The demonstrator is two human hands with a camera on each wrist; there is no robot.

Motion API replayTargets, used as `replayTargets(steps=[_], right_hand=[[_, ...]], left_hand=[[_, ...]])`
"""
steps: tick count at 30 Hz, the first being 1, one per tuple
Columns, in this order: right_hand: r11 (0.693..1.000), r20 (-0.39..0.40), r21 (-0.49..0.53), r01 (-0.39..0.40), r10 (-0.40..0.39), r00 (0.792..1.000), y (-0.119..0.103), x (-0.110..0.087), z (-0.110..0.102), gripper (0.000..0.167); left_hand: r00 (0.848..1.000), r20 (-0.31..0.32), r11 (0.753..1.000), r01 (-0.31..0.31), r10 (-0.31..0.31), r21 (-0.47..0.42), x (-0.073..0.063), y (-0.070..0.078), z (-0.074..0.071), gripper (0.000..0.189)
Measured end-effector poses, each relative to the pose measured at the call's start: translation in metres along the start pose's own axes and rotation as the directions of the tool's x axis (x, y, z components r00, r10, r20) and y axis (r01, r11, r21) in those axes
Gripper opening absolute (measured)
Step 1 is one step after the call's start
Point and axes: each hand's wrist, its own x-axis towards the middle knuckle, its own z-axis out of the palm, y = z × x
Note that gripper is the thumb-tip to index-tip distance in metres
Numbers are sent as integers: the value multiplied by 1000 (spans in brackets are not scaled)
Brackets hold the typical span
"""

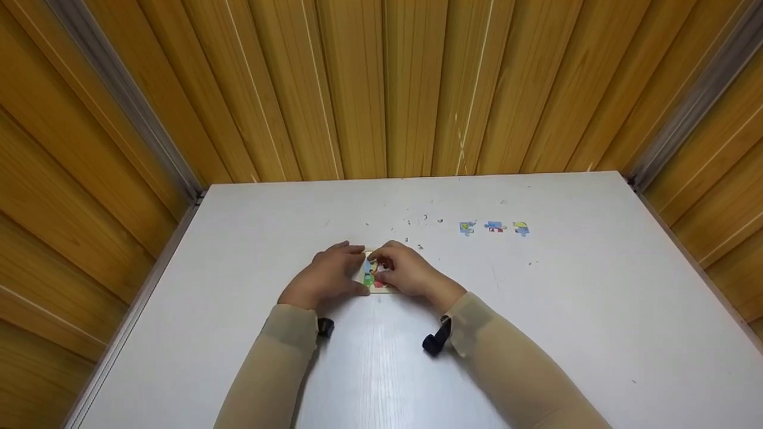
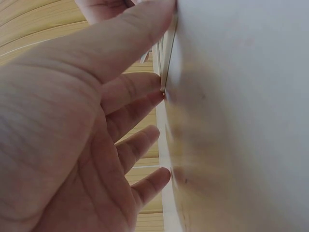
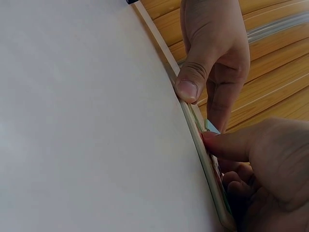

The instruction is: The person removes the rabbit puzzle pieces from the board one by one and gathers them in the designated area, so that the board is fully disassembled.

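Observation:
A small puzzle board [image 1: 368, 279] with a pale border and a colourful picture lies on the white table. My left hand [image 1: 329, 271] holds it at the left side, thumb at the near edge and fingers at the far edge. In the left wrist view, the other fingers of the left hand [image 2: 130, 121] are spread beside the board. Over the board's right part, my right hand [image 1: 408, 269] pinches a puzzle piece. The light-blue piece [image 3: 211, 126] stands tilted above the board [image 3: 205, 162] in the right wrist view; fingers hide most of it.
Three loose puzzle pieces, a left one [image 1: 467, 227], a middle one [image 1: 495, 227] and a right one [image 1: 521, 228], lie in a row at the back right. Small dark specks dot the white table [image 1: 238, 250]. Wood-patterned walls [image 1: 357, 89] enclose its back and sides.

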Motion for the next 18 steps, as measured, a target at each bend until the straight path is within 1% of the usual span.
replayTargets(steps=[4, 11, 18], right_hand=[[1000, 14, -19, 6, -6, 1000, -1, 1, 0, 37], [1000, 44, -9, -29, 30, 999, -2, 0, -1, 41], [1000, 37, -19, 3, -3, 999, -2, 0, -1, 39]], left_hand=[[1000, 5, 1000, -11, 11, 11, 0, 0, 0, 84], [1000, 17, 1000, -14, 14, 11, 0, 0, -1, 83], [999, -4, 999, -35, 35, 13, -1, -2, 0, 81]])
